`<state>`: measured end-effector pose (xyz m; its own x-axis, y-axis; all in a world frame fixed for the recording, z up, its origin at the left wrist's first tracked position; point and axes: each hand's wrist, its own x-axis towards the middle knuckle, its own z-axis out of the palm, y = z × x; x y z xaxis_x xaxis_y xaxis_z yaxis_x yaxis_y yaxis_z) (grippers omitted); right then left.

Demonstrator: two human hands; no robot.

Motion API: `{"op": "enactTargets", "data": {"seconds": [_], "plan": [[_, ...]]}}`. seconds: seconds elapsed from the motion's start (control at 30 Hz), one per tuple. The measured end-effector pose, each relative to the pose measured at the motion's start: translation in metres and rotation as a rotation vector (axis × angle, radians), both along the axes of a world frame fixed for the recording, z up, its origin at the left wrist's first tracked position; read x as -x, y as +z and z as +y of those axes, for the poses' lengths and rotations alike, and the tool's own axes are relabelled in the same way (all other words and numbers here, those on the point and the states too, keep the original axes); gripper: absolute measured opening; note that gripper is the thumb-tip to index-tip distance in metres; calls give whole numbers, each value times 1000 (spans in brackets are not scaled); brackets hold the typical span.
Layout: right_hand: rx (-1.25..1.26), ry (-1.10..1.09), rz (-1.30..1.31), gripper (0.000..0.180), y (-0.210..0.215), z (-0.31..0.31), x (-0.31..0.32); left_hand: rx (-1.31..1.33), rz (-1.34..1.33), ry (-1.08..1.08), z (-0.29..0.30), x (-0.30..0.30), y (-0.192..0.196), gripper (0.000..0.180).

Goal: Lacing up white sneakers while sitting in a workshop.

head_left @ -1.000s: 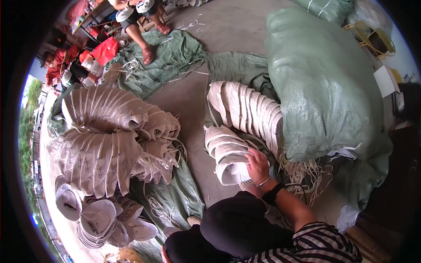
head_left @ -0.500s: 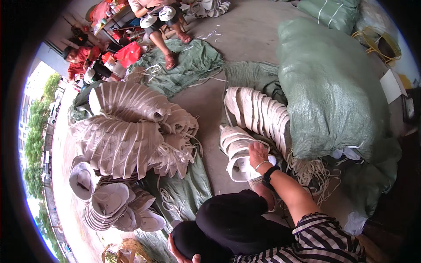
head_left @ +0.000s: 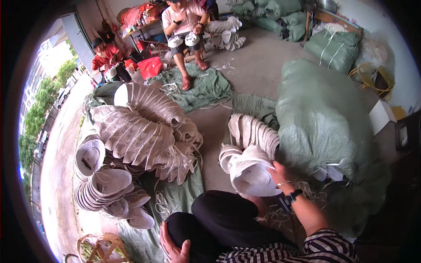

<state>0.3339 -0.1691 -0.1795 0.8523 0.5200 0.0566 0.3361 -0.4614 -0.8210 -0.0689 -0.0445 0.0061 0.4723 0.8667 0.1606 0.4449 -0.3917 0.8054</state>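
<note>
Right hand has its fingers clamped on the rim of a white nested hat stack lying on the floor beside the big green woven sack. Left hand just rests open on the knee. Looks like loads done already: long ribbed stacks piled left, soft, cone-ish, papery-looking.

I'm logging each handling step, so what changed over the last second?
The right hand, which lay flat on the end of the nested white hats, now grips that end hat's brim, tipping it up. The left hand rests on the knee. The hat piles and green sack stayed put.
</note>
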Motion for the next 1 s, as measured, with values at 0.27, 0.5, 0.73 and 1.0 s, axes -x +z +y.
{"op": "enactTargets", "data": {"seconds": [0.27, 0.5, 0.73, 1.0], "plan": [[-809, -23, 506, 37, 127, -98, -22, -69, 57, -68, 3, 4, -11, 86], [-924, 96, 581, 38, 161, -77, 18, 288, -125, -379, 14, -6, 11, 77], [-1012, 311, 804, 41, 41, -56, 199, 814, -559, -236, 12, 13, -1, 79], [-974, 614, 1047, 43, -33, -86, 253, 831, -648, -237, 28, 28, -7, 78]]}}
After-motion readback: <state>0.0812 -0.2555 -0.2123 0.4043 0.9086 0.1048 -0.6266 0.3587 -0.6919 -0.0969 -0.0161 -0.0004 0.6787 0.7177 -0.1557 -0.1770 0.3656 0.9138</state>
